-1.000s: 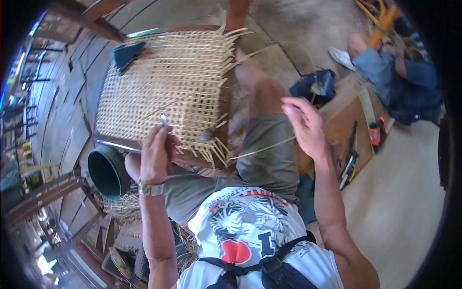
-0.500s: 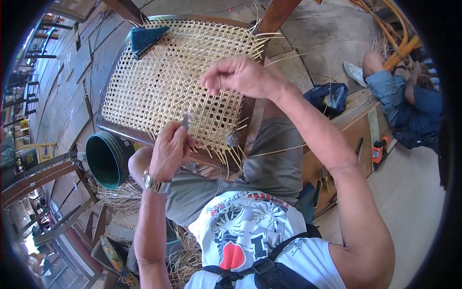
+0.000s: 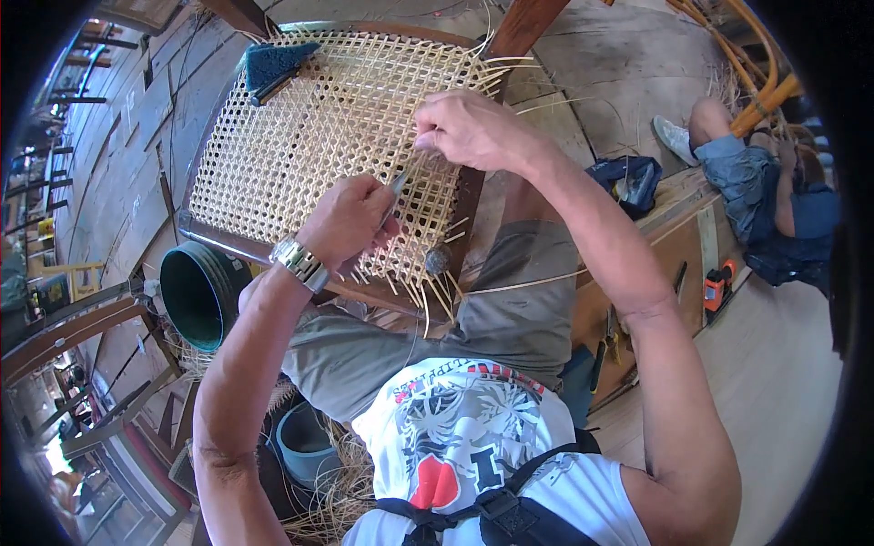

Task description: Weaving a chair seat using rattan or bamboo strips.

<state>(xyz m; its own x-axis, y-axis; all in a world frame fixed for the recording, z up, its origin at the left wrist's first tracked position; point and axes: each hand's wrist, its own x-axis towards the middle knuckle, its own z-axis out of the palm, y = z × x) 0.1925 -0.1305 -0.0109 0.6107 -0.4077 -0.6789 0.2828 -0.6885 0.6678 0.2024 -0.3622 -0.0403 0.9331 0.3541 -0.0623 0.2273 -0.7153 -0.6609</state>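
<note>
A woven cane seat [image 3: 300,155] in a dark wooden frame lies before me, with loose strand ends along its near and right edges. My left hand [image 3: 353,217] is closed around a small pointed metal blade [image 3: 399,184] above the lower right weave; its handle is hidden in the fist. Just beyond the blade's tip, my right hand [image 3: 466,129] pinches with thumb and fingers. What it grips, perhaps a thin cane strand, is too small to make out. A round grey lump [image 3: 437,261] rests on the near right corner. Toward the far left of the seat sits a blue cloth pad [image 3: 273,68].
A dark green bucket [image 3: 198,296] stands left of the seat, and a grey-blue pail [image 3: 308,444] is beside cane scraps [image 3: 350,482]. An orange tape measure [image 3: 719,284] and pliers [image 3: 613,341] lie at right. Another person [image 3: 765,182] sits at far right.
My left hand has moved right and up across the weave with the blade. The right hand has shifted slightly right, its fingers now pinched near the blade's tip.
</note>
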